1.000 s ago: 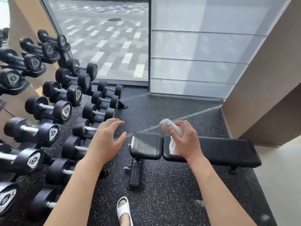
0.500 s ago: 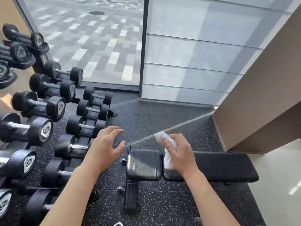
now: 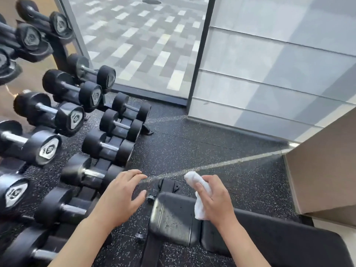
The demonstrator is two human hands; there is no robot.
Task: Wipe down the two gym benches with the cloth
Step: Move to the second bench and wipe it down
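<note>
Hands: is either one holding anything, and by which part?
The right hand grips a bunched white cloth round its middle, both ends sticking out. The left hand is open and holds nothing.

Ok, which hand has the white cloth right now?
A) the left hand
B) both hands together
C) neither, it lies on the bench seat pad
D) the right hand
D: the right hand has its fingers curled round the white cloth above the bench, while the left hand hovers open and empty beside the dumbbell rack.
</note>
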